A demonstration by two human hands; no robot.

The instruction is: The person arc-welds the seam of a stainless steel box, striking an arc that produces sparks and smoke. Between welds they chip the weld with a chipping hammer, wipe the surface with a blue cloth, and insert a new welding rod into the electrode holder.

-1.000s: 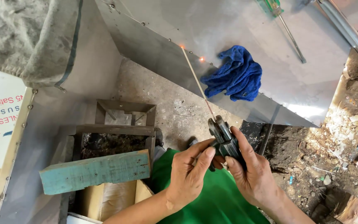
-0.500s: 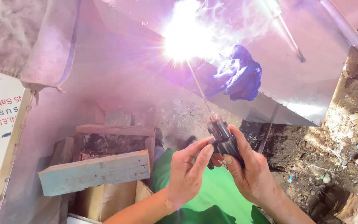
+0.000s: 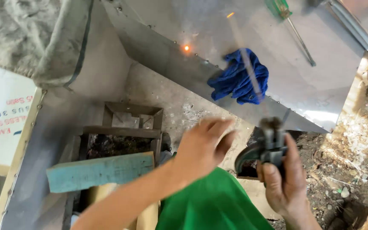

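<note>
My right hand (image 3: 283,183) grips a black welding electrode holder (image 3: 265,147) low at the right. A thin welding rod (image 3: 247,64), blurred by motion, rises from the holder with a glowing orange tip near the top. My left hand (image 3: 204,145) hovers blurred to the left of the holder, fingers loosely curled and holding nothing. An orange spot (image 3: 186,48) glows on the seam of the shiny metal sheet (image 3: 218,25) ahead. A crumpled blue rag (image 3: 238,79) lies on that sheet, partly behind the rod.
A green-handled screwdriver (image 3: 292,21) lies on the sheet's upper right. A metal frame (image 3: 128,127) and a pale blue wooden plank (image 3: 101,170) stand at lower left, a white printed board (image 3: 1,115) at far left. Rubble covers the ground at right. Green cloth (image 3: 211,204) covers my lap.
The bright arc flash has gone out, leaving a glowing spot on the seam. My right hand pulled the holder and rod right and away from the seam. My left hand let go of the holder.
</note>
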